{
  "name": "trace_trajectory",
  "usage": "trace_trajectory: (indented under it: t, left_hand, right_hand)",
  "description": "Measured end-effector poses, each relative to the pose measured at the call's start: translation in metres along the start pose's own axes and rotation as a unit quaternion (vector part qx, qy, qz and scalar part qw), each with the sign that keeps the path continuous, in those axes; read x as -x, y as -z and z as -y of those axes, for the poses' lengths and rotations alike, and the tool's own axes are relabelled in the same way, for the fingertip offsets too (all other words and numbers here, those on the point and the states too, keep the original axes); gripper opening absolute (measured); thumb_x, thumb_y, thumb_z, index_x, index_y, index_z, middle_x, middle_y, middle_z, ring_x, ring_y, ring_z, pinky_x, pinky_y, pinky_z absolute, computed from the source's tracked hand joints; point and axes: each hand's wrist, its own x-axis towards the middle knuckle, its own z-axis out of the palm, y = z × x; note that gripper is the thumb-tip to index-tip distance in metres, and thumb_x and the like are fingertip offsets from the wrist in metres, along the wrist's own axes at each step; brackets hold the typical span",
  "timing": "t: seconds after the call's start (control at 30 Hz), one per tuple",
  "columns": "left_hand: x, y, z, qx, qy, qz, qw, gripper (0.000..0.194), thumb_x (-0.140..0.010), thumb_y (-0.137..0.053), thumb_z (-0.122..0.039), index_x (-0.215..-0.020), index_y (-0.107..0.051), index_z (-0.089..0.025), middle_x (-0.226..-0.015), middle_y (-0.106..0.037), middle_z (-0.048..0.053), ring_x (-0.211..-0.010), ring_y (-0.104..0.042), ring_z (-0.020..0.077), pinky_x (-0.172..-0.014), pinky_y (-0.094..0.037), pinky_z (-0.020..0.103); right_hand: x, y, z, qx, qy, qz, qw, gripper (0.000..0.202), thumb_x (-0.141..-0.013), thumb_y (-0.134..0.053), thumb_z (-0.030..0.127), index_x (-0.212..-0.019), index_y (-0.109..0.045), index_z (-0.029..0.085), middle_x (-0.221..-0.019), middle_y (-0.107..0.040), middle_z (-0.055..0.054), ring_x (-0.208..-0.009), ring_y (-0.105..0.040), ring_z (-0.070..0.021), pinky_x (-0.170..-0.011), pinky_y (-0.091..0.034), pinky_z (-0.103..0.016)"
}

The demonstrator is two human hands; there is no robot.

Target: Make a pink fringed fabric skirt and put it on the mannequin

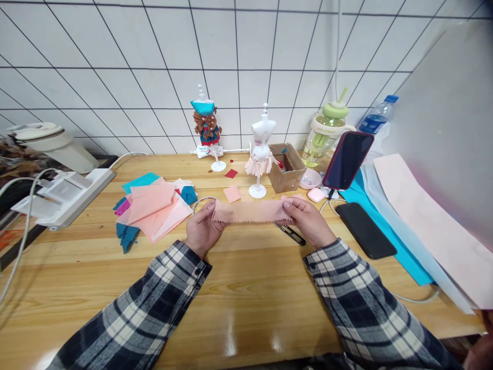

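my left hand (pixel 203 232) + right hand (pixel 311 223): pinching ends of thin pink zigzag-edged paper strip (pixel 250 211) | my side of small white mannequin (pixel 264 132) | tension light, even; tugging could tear it

plaid sleeves (pixel 144 303), navy, grey and cream; dark round button at each cuff (pixel 190 259); hands (pixel 204 228) bare

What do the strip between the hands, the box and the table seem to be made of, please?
Strip: probably matte crepe paper, being thin with a toothed edge. Box: likely plain cardboard, brown and dull. Table: apparently glossy varnished wood, showing grain and bright reflections.
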Motion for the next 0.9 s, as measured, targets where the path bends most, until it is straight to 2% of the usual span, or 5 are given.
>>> trace_trajectory:
  t: [0.2, 0.37, 0.57, 0.7, 0.9]
  left_hand:
    - [0.001, 0.001, 0.001, -0.009, 0.003, -0.001, 1.0, 0.01, -0.08, -0.059, -0.027, -0.083, -0.063, -0.018, -0.075, -0.068, 0.001, -0.069, -0.064, 0.0157, -0.063, -0.053, 0.027]
    - [0.005, 0.002, -0.002, -0.074, 0.143, 0.095, 0.982, 0.058, -0.078, -0.049, -0.07, -0.085, -0.062, -0.014, -0.072, -0.068, 0.007, -0.058, -0.063, 0.0175, -0.051, -0.049, 0.026]
    - [0.017, -0.014, 0.01, -0.392, 0.192, 0.254, 0.863, 0.069, -0.071, -0.069, -0.058, -0.124, -0.053, -0.017, -0.093, -0.067, 0.008, -0.062, -0.06, 0.0137, -0.053, -0.042, 0.023]
    - [0.025, -0.027, 0.018, -0.545, 0.129, 0.251, 0.79, 0.036, -0.077, -0.067, -0.046, -0.096, -0.066, -0.015, -0.07, -0.062, 0.001, -0.062, -0.053, 0.0119, -0.057, -0.04, 0.023]
    - [0.023, -0.022, 0.014, -0.38, 0.101, 0.253, 0.884, 0.022, -0.081, -0.064, -0.033, -0.072, -0.056, -0.015, -0.113, -0.065, 0.013, -0.108, -0.058, 0.0255, -0.093, -0.043, 0.039]
  right_hand:
    - [-0.002, 0.0, -0.001, -0.006, 0.005, -0.016, 1.0, 0.033, -0.072, -0.072, 0.05, -0.085, -0.067, 0.02, -0.08, -0.066, -0.001, -0.072, -0.061, -0.0146, -0.067, -0.055, -0.029]
    - [-0.002, -0.001, -0.003, 0.051, 0.042, -0.015, 0.998, 0.034, -0.075, -0.068, 0.051, -0.083, -0.065, 0.018, -0.072, -0.06, 0.001, -0.063, -0.054, -0.0108, -0.058, -0.046, -0.022]
    - [0.002, -0.008, 0.002, 0.149, 0.071, 0.016, 0.986, 0.029, -0.081, -0.06, 0.048, -0.078, -0.06, 0.019, -0.061, -0.051, 0.004, -0.055, -0.045, -0.01, -0.054, -0.038, -0.023]
    - [0.005, -0.012, 0.005, 0.186, 0.063, 0.04, 0.98, 0.028, -0.083, -0.058, 0.047, -0.083, -0.061, 0.019, -0.066, -0.053, 0.003, -0.059, -0.047, -0.0111, -0.054, -0.04, -0.023]
    - [0.005, -0.01, 0.006, 0.135, 0.039, 0.026, 0.99, 0.031, -0.08, -0.063, 0.049, -0.081, -0.058, 0.019, -0.061, -0.048, 0.006, -0.05, -0.043, -0.0075, -0.048, -0.037, -0.02]
